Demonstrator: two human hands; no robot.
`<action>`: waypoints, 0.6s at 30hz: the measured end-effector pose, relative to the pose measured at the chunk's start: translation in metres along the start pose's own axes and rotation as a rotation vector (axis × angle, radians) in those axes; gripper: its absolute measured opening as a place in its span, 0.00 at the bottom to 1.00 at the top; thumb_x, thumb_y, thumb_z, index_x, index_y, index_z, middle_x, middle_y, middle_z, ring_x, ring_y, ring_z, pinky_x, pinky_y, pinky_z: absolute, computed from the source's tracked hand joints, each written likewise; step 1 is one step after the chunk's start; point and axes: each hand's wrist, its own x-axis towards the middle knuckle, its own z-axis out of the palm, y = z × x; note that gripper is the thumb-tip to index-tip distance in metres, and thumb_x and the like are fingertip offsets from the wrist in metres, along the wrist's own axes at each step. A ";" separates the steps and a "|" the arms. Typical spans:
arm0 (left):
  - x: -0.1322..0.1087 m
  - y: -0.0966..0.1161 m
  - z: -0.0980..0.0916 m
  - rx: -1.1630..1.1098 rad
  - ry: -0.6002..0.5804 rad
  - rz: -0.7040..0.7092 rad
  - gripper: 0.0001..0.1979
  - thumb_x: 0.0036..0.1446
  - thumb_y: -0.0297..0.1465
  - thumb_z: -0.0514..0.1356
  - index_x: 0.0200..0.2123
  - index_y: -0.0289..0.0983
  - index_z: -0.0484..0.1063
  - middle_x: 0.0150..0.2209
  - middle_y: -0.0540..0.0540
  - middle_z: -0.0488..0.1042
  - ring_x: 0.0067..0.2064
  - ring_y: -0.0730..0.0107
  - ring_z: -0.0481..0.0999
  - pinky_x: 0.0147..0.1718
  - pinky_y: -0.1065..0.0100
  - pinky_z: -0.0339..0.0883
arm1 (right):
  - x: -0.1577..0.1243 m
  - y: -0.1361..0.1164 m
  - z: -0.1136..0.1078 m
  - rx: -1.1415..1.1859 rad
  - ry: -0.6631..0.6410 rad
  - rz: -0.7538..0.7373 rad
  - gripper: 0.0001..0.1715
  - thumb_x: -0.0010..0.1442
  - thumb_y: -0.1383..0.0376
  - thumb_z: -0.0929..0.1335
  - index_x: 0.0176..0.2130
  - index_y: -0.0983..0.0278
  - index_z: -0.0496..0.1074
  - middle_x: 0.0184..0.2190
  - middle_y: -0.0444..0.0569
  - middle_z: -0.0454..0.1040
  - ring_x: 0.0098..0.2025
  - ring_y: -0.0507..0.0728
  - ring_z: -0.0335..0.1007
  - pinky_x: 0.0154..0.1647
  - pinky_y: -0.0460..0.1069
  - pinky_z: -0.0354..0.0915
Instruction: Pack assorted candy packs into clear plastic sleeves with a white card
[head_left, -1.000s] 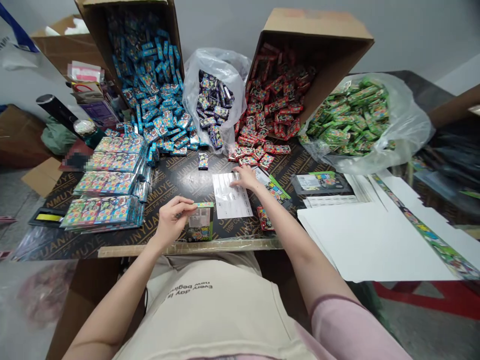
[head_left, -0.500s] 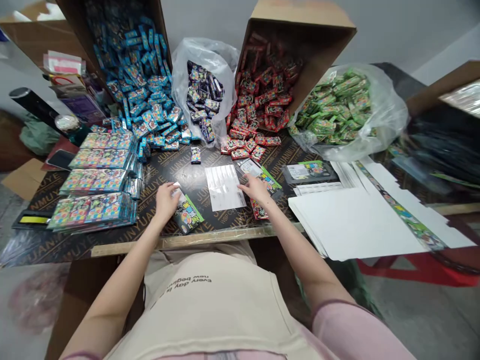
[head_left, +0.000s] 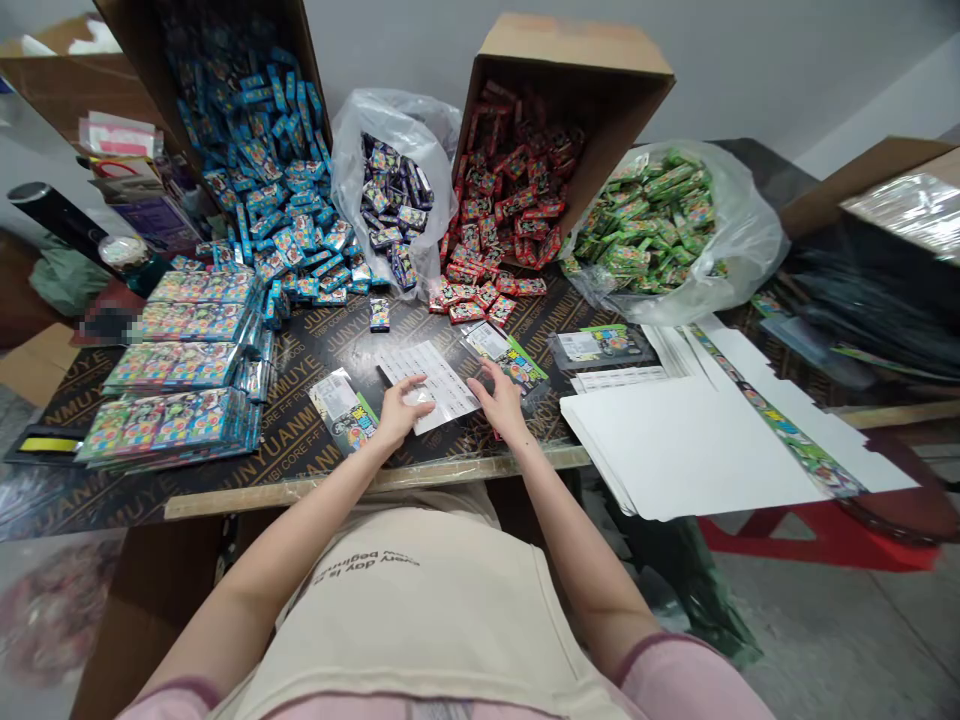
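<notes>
Sheet (head_left: 444, 386) lies between left fingers (head_left: 409, 383) and right fingers (head_left: 490, 371).

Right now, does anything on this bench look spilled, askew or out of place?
One dark purple pack lies alone on the table, outside the plastic bag of similar ones. Blue packs and red packs spread from their cardboard boxes onto the table, though that may be deliberate. No damage stands out.

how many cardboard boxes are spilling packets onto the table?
2: the left box, at the back with blue packets; the middle box, at the back with red packets. Others may be hidden.
</notes>
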 end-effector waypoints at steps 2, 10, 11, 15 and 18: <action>-0.003 0.012 -0.009 -0.100 -0.078 -0.036 0.27 0.31 0.30 0.73 0.40 0.34 0.77 0.40 0.43 0.78 0.41 0.62 0.75 0.43 0.63 0.69 | -0.006 -0.006 -0.004 0.267 -0.134 0.009 0.37 0.58 0.51 0.66 0.62 0.60 0.59 0.40 0.51 0.77 0.42 0.59 0.72 0.45 0.55 0.65; -0.020 0.052 -0.025 -0.237 -0.152 -0.100 0.27 0.31 0.32 0.74 0.40 0.35 0.78 0.37 0.46 0.78 0.31 0.74 0.73 0.29 0.72 0.68 | -0.018 -0.039 -0.006 0.764 -0.262 0.051 0.22 0.46 0.55 0.76 0.41 0.61 0.76 0.30 0.44 0.75 0.29 0.51 0.67 0.29 0.46 0.65; -0.021 0.054 -0.025 -0.216 -0.150 -0.088 0.26 0.31 0.32 0.75 0.39 0.34 0.79 0.35 0.46 0.78 0.29 0.75 0.72 0.27 0.73 0.67 | -0.018 -0.040 -0.006 0.771 -0.255 0.054 0.22 0.45 0.56 0.76 0.40 0.62 0.76 0.29 0.44 0.75 0.28 0.51 0.67 0.29 0.46 0.65; -0.023 0.056 -0.026 -0.122 -0.075 -0.042 0.22 0.29 0.32 0.74 0.34 0.32 0.79 0.25 0.49 0.76 0.24 0.75 0.70 0.25 0.70 0.67 | -0.018 -0.042 -0.006 0.791 -0.242 0.078 0.22 0.43 0.58 0.77 0.39 0.63 0.78 0.24 0.43 0.74 0.24 0.50 0.66 0.27 0.47 0.65; -0.022 0.057 -0.025 -0.059 -0.004 0.012 0.22 0.31 0.33 0.73 0.34 0.32 0.79 0.23 0.49 0.76 0.23 0.72 0.71 0.26 0.68 0.68 | -0.019 -0.046 -0.006 0.747 -0.203 0.101 0.24 0.42 0.56 0.77 0.38 0.64 0.77 0.23 0.44 0.75 0.23 0.52 0.67 0.28 0.49 0.67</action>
